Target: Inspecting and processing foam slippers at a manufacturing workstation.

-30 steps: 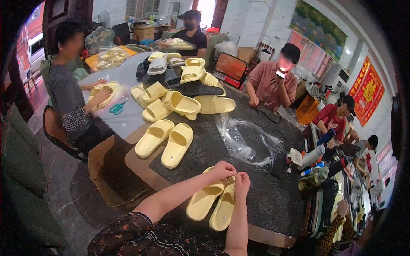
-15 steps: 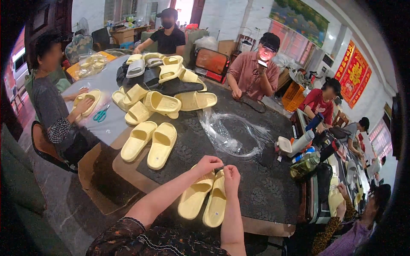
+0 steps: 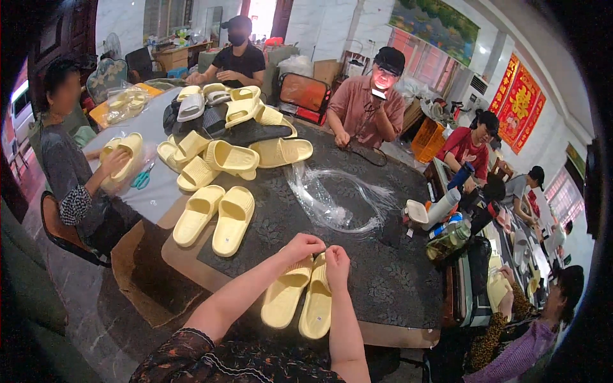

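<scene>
Grip: the left hand (image 3: 303,246) and right hand (image 3: 338,258) are set just beside each other, fingertips drawn together in a narrow pinch. Any item between the fingertips is too small to make out.

Workpiece: a pair of pale yellow slippers, comprising a left slipper (image 3: 281,301) and a right slipper (image 3: 314,313), lies directly beneath the grip and toward the wearer. Straps are at the hands; heels point to the body.

Status: this pair is placed side by side. Judged by both hands being occupied at the strap end, handling of it is not complete.

Left of the grip and slightly beyond: a second yellow pair (image 3: 233,225) stands side by side, with no hand on it. Whether it is finished cannot be determined.

Directly beyond the grip: a loop of transparent strands (image 3: 377,210) lies on the dark table cover (image 3: 396,281).

Farther beyond, to the left: a slipper pile (image 3: 230,157) lies at mixed angles, some pieces overlapping. These are not arranged in a row of pairs; this portion appears outstanding.
</scene>
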Motion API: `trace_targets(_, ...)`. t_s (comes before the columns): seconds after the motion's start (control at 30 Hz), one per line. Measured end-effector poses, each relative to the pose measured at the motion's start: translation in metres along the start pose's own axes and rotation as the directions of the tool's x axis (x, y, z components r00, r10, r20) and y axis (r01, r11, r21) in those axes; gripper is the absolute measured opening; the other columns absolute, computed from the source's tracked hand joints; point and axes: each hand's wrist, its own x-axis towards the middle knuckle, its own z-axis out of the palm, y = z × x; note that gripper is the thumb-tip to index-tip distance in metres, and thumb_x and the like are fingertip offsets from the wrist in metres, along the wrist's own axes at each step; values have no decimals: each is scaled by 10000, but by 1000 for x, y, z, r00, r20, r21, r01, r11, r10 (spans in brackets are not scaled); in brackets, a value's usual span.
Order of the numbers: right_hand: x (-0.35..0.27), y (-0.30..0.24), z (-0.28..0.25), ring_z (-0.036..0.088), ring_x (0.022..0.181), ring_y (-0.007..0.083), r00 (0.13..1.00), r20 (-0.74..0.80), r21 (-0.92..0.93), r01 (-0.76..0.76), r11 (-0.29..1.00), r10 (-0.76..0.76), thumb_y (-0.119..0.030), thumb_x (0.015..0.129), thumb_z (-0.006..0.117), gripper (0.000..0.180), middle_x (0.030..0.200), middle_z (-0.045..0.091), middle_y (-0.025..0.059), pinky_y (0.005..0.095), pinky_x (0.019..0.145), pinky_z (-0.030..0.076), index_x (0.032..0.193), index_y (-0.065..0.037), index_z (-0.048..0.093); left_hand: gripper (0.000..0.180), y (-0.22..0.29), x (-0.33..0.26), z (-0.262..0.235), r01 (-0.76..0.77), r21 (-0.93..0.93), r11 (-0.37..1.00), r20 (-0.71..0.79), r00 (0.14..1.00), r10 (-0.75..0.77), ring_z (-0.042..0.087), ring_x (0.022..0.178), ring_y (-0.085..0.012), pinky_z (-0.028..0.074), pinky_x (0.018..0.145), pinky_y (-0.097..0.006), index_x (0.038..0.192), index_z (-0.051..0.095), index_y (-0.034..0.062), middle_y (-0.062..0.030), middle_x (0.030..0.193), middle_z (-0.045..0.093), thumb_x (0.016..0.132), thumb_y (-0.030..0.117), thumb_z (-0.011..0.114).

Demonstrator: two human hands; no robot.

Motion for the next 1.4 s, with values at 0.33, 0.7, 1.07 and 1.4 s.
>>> trace_targets(0.33, 0, 4, 2, 466, 707, 24, 1000, 4, -31, 15, 999, -15, -84, 901, 564, 55, 779, 525, -57, 184, 628, 386, 897, -30, 574, 181, -3, 3, 0, 37, -26, 999, -19, 999, -38, 549, 754, -45, 445, 679, -224, 886, 708, 32, 27, 809, 652, 829, 201, 677)
trace_targets(0.7, 2, 0, 1, 480, 711, 40, 1000, -12, -73, -4, 997, 4, -85, 899, 566, 68, 785, 540, -25, 201, 620, 402, 906, -17, 565, 181, -5, 1, 1, 8, 59, 998, 10, 1000, -8, 509, 702, -24, 410, 624, -207, 874, 688, 37, 51, 775, 617, 850, 216, 669)
trace_targets(1.07, -2, -5, 0, 498, 700, 35, 998, -64, 49, -19, 999, 22, -120, 893, 619, 99, 769, 563, -42, 201, 625, 414, 902, -23, 602, 168, 7, -4, 9, 16, 12, 1000, -54, 998, -16, 550, 767, -37, 438, 680, -211, 916, 674, 38, 34, 832, 635, 880, 200, 646)
trace_targets(1.4, -2, -5, -4, 495, 670, 22, 999, -49, -91, -19, 996, 15, -97, 892, 616, 80, 762, 575, -50, 191, 596, 406, 911, -19, 613, 147, 9, -6, 11, -38, -22, 999, -49, 998, 37, 586, 784, -69, 479, 725, -235, 908, 675, 12, 7, 839, 654, 865, 151, 655)
